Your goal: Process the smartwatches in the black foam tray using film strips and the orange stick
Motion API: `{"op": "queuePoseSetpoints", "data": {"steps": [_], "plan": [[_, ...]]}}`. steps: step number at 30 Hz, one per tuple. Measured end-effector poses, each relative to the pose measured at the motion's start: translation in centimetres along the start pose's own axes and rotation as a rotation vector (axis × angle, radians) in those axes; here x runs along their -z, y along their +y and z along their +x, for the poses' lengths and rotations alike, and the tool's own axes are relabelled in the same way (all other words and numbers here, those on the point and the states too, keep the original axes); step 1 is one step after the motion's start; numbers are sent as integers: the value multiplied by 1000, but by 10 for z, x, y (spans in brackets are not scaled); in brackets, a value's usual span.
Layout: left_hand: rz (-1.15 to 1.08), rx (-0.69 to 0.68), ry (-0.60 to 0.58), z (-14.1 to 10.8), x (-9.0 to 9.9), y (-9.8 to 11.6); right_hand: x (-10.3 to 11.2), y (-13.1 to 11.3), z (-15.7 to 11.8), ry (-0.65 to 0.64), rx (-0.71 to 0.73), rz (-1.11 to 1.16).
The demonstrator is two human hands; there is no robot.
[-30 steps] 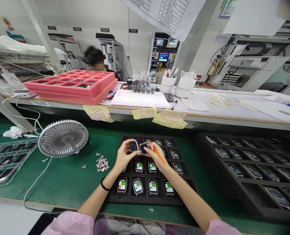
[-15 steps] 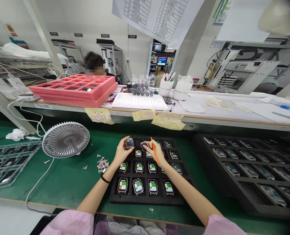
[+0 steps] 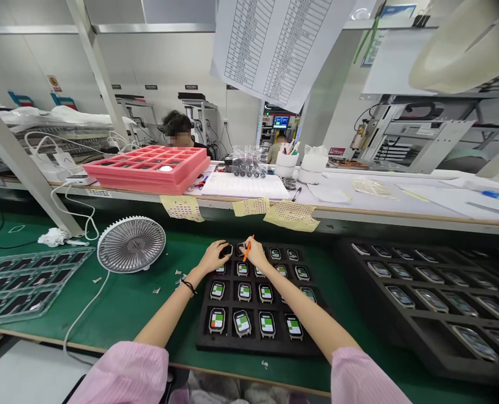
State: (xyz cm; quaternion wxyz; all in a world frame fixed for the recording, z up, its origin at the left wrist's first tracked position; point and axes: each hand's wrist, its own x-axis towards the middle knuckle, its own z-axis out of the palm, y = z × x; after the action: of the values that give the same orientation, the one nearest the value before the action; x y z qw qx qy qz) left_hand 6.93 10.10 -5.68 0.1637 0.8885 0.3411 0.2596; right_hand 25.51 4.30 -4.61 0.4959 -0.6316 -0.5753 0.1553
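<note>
Watches [image 3: 267, 325] sit in the compartments of a tray [image 3: 260, 347], between a fan [image 3: 131, 245] at left and another tray [image 3: 371, 306] at right; behind runs a shelf [image 3: 367, 207].

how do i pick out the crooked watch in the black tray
From the round fan, look right to the first black tray. In its front row, find the second watch from the left. It sits visibly twisted in its slot, while its neighbours in that row sit much straighter.
</note>
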Motion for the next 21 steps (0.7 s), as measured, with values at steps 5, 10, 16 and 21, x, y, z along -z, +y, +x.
{"op": "queuePoseSetpoints", "data": {"steps": [5, 10, 16, 21], "plan": [[117, 15, -19, 2, 0, 7, 40, 13, 0, 30, -52, -98], [173, -47, -73, 20, -9, 34, 81, 25, -4, 55, -137, -202], [225, -61, -136, 39, -10, 56, 109, 36, -15, 29, -223, -296], [247, -64, -182, 53, -14, 78, 108, 44, -13, -18, -288, -340]]}}
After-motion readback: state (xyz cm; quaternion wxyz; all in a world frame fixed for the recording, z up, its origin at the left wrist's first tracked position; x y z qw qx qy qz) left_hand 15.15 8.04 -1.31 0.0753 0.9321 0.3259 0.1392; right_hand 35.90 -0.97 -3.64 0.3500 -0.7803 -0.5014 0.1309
